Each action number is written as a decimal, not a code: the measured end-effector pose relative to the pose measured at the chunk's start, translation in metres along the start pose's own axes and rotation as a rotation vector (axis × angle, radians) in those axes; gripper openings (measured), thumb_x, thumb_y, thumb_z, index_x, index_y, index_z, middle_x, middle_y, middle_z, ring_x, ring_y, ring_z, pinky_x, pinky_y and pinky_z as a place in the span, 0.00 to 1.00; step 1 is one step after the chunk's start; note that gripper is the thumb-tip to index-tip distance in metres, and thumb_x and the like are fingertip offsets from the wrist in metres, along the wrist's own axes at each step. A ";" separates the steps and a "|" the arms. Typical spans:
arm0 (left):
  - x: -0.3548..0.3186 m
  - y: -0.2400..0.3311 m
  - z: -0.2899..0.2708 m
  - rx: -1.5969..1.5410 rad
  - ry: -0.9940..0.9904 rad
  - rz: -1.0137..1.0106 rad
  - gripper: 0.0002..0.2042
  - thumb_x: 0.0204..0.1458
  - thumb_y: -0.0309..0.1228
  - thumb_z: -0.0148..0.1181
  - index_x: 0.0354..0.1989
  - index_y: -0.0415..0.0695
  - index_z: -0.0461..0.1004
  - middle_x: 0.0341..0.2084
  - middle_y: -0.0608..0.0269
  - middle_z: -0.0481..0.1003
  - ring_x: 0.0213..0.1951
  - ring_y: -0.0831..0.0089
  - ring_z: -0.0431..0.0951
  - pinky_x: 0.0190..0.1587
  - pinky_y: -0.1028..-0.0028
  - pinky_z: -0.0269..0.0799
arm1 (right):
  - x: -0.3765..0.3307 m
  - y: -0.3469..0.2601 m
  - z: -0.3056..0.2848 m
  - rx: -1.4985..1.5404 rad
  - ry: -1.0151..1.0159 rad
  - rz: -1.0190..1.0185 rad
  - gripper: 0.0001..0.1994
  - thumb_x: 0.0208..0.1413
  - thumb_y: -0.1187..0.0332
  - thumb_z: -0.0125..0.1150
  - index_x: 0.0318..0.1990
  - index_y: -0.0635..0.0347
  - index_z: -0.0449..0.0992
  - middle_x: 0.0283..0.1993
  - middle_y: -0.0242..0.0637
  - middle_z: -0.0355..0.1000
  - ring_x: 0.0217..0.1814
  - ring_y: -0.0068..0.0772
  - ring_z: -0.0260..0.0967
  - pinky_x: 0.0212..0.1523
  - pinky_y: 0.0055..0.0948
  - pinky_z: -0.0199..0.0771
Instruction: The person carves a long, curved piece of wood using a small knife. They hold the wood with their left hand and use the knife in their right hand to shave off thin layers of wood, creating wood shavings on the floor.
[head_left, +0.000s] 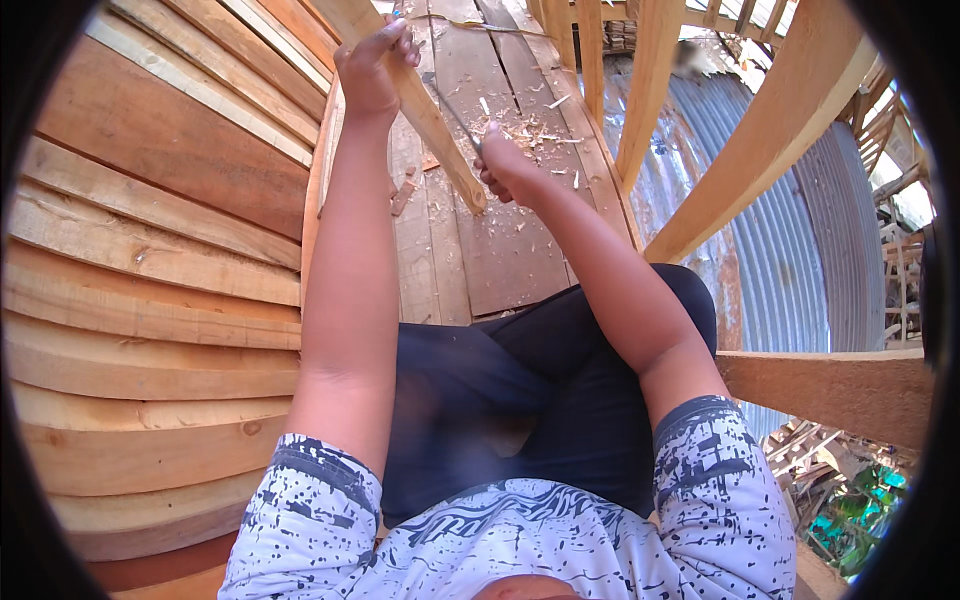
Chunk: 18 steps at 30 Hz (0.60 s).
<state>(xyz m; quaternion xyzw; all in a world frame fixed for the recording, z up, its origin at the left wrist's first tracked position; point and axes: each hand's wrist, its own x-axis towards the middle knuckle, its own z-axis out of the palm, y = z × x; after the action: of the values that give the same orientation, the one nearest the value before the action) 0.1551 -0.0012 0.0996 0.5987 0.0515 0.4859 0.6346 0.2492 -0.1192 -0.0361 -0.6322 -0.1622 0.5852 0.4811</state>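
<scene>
Your left hand (372,62) is wrapped around the upper part of a slanted wooden stick (432,118), whose lower end rests on the plank floor (500,250). Your right hand (505,168) is closed on the handle of what looks like a knife (452,108), its thin blade lying against the stick. Pale wood shavings (530,130) are scattered just beyond, near curved hull planks (150,250).

- Wood strip (420,105): top end cut off by pic edge.
- Blade (452,108): thin, blurry; handle buried in right hand (507,170).
- Left hand (372,65): fingertips hidden behind strip.
</scene>
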 end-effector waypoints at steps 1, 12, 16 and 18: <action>-0.001 0.002 -0.001 0.010 -0.007 0.008 0.11 0.51 0.29 0.62 0.39 0.37 0.71 0.21 0.64 0.68 0.25 0.71 0.69 0.31 0.71 0.66 | -0.001 0.010 0.013 -0.142 -0.007 0.045 0.32 0.66 0.35 0.18 0.24 0.51 0.58 0.14 0.23 0.45 0.12 0.20 0.35 0.14 0.28 0.38; -0.006 -0.001 0.016 -0.050 -0.054 -0.011 0.10 0.51 0.27 0.61 0.39 0.36 0.70 0.22 0.64 0.67 0.26 0.73 0.68 0.31 0.72 0.65 | 0.000 -0.007 0.005 -0.234 -0.021 -0.090 0.17 0.63 0.60 0.37 0.29 0.61 0.68 0.20 0.33 0.61 0.18 0.27 0.58 0.20 0.35 0.59; -0.007 -0.011 0.028 0.050 0.048 -0.013 0.05 0.53 0.28 0.58 0.28 0.41 0.70 0.18 0.66 0.67 0.20 0.75 0.68 0.26 0.74 0.65 | 0.022 0.050 0.007 -0.368 0.103 0.060 0.16 0.63 0.61 0.36 0.25 0.57 0.65 0.18 0.30 0.57 0.15 0.24 0.55 0.17 0.33 0.56; 0.000 -0.014 0.028 0.028 0.020 0.033 0.04 0.52 0.26 0.58 0.29 0.39 0.71 0.18 0.65 0.69 0.19 0.74 0.69 0.25 0.75 0.66 | 0.028 0.042 0.005 -0.231 0.064 0.104 0.15 0.61 0.62 0.36 0.23 0.54 0.61 0.16 0.27 0.52 0.14 0.22 0.48 0.16 0.32 0.49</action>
<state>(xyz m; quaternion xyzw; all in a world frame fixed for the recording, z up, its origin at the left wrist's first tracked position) 0.1812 -0.0184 0.0959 0.6032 0.0546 0.5017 0.6176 0.2375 -0.1161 -0.0857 -0.7093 -0.1802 0.5663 0.3790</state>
